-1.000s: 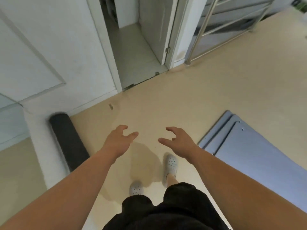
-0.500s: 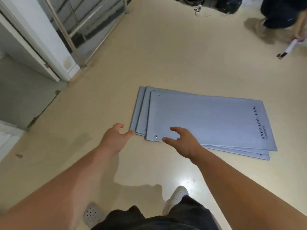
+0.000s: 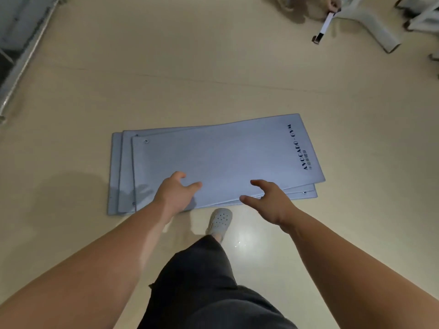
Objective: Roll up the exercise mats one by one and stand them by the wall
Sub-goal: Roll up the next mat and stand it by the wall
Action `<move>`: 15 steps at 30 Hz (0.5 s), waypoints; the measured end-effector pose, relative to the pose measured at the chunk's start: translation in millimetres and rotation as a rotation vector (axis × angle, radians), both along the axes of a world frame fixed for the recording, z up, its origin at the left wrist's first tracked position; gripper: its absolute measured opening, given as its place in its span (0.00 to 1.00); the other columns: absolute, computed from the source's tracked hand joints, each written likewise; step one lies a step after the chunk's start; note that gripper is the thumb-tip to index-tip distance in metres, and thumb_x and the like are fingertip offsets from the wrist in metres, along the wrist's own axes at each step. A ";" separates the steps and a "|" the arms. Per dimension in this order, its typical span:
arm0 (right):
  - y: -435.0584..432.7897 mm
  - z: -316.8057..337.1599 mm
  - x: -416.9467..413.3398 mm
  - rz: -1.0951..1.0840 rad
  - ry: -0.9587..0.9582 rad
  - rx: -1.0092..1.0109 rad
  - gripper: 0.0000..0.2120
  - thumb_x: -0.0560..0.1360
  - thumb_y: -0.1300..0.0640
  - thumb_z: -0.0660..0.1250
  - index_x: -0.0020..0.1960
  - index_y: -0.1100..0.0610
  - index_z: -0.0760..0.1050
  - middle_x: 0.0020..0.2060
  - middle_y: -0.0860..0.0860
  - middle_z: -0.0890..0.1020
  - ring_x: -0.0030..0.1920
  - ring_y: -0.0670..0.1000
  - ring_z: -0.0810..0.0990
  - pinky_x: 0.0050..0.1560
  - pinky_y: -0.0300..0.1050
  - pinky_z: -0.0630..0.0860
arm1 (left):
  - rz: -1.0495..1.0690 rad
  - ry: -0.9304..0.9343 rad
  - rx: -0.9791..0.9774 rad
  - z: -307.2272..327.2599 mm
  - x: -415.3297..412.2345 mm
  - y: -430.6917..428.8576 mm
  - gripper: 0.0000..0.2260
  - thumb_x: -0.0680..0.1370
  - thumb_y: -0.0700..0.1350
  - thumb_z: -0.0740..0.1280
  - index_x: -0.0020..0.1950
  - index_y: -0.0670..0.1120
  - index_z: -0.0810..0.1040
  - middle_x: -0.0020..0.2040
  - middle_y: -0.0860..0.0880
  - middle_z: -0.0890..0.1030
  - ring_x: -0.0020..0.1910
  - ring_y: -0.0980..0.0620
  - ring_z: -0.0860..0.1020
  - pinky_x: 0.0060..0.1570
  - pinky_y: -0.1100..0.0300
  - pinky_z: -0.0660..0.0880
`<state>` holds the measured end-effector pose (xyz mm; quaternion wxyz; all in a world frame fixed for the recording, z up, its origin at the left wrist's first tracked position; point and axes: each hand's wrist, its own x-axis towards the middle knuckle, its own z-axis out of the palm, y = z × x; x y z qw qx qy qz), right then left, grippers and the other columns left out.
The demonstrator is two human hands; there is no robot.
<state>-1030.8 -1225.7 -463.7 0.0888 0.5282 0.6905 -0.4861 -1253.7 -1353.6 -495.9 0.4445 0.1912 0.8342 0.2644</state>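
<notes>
A stack of three flat blue-grey exercise mats point(image 3: 221, 157) lies on the beige floor straight ahead, the top one printed "AVOCADO GYM" at its right end. My left hand point(image 3: 174, 193) hovers over the near edge of the stack with loosely spread fingers and holds nothing. My right hand point(image 3: 269, 201) is out in front of the near long edge, fingers relaxed and apart, also holding nothing. Neither hand visibly touches a mat.
My shoe point(image 3: 218, 220) stands just before the mats' near edge. Another person's hand with a white stick point(image 3: 324, 24) shows at the top right beside white chair legs point(image 3: 377, 27). A metal rail point(image 3: 26, 51) runs along the left.
The view has swung from the wall and the standing dark rolled mat round to the flat stack. I have stepped closer, and both hands now reach over the stack's near edge.
</notes>
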 end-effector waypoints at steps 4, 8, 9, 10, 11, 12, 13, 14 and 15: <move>95.0 -0.9 30.7 -0.028 -0.057 0.016 0.35 0.78 0.41 0.73 0.80 0.48 0.65 0.80 0.51 0.63 0.75 0.56 0.72 0.73 0.53 0.71 | -0.089 -0.067 -0.005 -21.2 27.2 117.9 0.31 0.79 0.59 0.69 0.77 0.49 0.66 0.75 0.46 0.70 0.68 0.46 0.73 0.62 0.55 0.70; 185.3 8.1 77.6 -0.127 -0.072 0.021 0.35 0.78 0.41 0.73 0.80 0.48 0.65 0.80 0.49 0.64 0.75 0.56 0.72 0.73 0.54 0.71 | -0.232 -0.074 -0.040 -17.8 58.5 229.1 0.32 0.79 0.59 0.69 0.78 0.49 0.65 0.75 0.44 0.70 0.67 0.45 0.73 0.58 0.57 0.69; 206.4 10.7 90.0 -0.156 -0.069 0.029 0.35 0.78 0.41 0.73 0.81 0.48 0.65 0.80 0.49 0.64 0.75 0.55 0.72 0.73 0.54 0.71 | -0.258 -0.066 -0.035 -13.9 67.2 255.3 0.32 0.79 0.59 0.69 0.78 0.49 0.65 0.75 0.44 0.70 0.64 0.47 0.74 0.56 0.57 0.68; 226.1 12.7 101.5 -0.181 -0.066 0.034 0.35 0.78 0.40 0.73 0.81 0.48 0.65 0.80 0.49 0.64 0.75 0.55 0.72 0.73 0.54 0.71 | -0.275 -0.065 -0.033 -13.1 75.5 279.5 0.31 0.79 0.59 0.69 0.78 0.49 0.65 0.74 0.44 0.70 0.60 0.48 0.73 0.55 0.57 0.68; 245.6 13.4 113.1 -0.202 -0.063 0.037 0.35 0.78 0.40 0.73 0.81 0.47 0.65 0.80 0.49 0.64 0.75 0.55 0.72 0.73 0.55 0.71 | -0.288 -0.062 -0.031 -10.6 84.3 302.0 0.31 0.79 0.59 0.69 0.78 0.49 0.65 0.73 0.44 0.71 0.58 0.49 0.73 0.54 0.57 0.68; 266.3 12.5 124.7 -0.216 -0.059 0.034 0.35 0.78 0.40 0.73 0.80 0.47 0.65 0.80 0.49 0.64 0.75 0.55 0.72 0.73 0.56 0.71 | -0.299 -0.058 -0.031 -10.5 94.4 324.5 0.31 0.79 0.58 0.69 0.78 0.49 0.65 0.72 0.44 0.72 0.57 0.49 0.73 0.54 0.57 0.67; 287.6 9.7 136.7 -0.218 -0.053 0.026 0.35 0.77 0.40 0.73 0.80 0.47 0.65 0.80 0.49 0.64 0.75 0.55 0.72 0.74 0.56 0.71 | -0.310 -0.043 -0.032 -10.0 105.1 345.8 0.31 0.79 0.58 0.69 0.78 0.49 0.66 0.72 0.44 0.72 0.58 0.48 0.73 0.54 0.57 0.67; 310.4 4.3 149.4 -0.212 -0.045 0.019 0.35 0.77 0.40 0.73 0.80 0.47 0.65 0.80 0.49 0.65 0.75 0.55 0.72 0.74 0.56 0.71 | -0.314 -0.025 -0.035 -12.8 116.2 366.9 0.31 0.79 0.59 0.69 0.77 0.49 0.66 0.72 0.44 0.72 0.61 0.46 0.74 0.55 0.57 0.67; 334.6 -2.4 161.8 -0.210 -0.039 0.015 0.35 0.77 0.41 0.73 0.80 0.48 0.66 0.80 0.50 0.66 0.75 0.55 0.72 0.73 0.55 0.71 | -0.311 -0.005 -0.041 -14.8 128.5 386.9 0.31 0.79 0.60 0.69 0.77 0.49 0.66 0.72 0.45 0.71 0.63 0.45 0.74 0.55 0.57 0.67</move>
